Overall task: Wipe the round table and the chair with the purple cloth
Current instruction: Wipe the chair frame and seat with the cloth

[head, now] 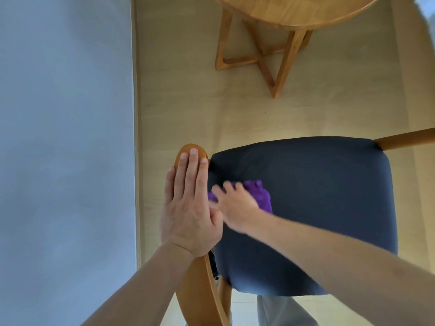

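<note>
Wall (pixel 66 137) fills the left side, no writing anywhere. Left hand (pixel 188 208) lies flat, fingers straight and together, on the chair's wooden armrest (pixel 191 149). Just beside it, the blurred right hand (pixel 235 203) presses the purple cloth (pixel 261 196) onto the dark seat (pixel 317 196), fingers spread. Round tabletop (pixel 294 10) stands beyond, well apart.

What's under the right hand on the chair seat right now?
The purple cloth, bunched on the dark seat cushion, lies under the right hand, sticking out beyond its fingers. The hand is blurred and covers part of the cloth, so its grip is unclear.
</note>
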{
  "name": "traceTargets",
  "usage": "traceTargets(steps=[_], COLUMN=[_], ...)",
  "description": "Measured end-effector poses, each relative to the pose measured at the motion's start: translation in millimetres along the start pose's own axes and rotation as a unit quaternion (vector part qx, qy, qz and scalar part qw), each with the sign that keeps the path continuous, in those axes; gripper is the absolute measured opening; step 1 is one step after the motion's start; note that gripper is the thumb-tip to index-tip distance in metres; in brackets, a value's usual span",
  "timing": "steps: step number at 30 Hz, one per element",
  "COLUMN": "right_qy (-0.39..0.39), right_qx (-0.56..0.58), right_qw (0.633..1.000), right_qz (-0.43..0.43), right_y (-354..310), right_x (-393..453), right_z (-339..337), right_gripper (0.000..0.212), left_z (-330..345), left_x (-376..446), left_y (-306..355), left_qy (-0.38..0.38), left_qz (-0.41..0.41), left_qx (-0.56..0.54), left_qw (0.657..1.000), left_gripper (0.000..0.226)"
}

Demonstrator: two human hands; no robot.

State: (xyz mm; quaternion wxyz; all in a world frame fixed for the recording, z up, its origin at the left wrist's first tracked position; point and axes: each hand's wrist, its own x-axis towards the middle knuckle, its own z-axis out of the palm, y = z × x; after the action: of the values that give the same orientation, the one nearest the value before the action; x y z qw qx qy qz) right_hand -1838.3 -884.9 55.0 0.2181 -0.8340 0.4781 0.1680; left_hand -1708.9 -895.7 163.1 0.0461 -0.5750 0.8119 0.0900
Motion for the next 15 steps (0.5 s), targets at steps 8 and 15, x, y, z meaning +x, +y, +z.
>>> traceTargets(steps=[8, 15], right_qy=[-0.038, -0.031], right_qx=[0.058, -0.017], right_qw=[0.968, 0.975], right_qz=[0.242, 0.218], right_y=[71.2, 33.0], right_x=[77.0, 76.2], right_z=[-51.0, -47.5], right_gripper=[0.044, 0.047], left_z=[-2.7, -1.6], left_x=[2.7, 2.9], left_y=[1.0, 1.0], left_qy=[-0.008, -0.010], left_qz=[-0.001, 0.003], left_qx=[0.003, 0.000], left_qw=[1.000, 1.000], left_gripper=[0.081, 0.083])
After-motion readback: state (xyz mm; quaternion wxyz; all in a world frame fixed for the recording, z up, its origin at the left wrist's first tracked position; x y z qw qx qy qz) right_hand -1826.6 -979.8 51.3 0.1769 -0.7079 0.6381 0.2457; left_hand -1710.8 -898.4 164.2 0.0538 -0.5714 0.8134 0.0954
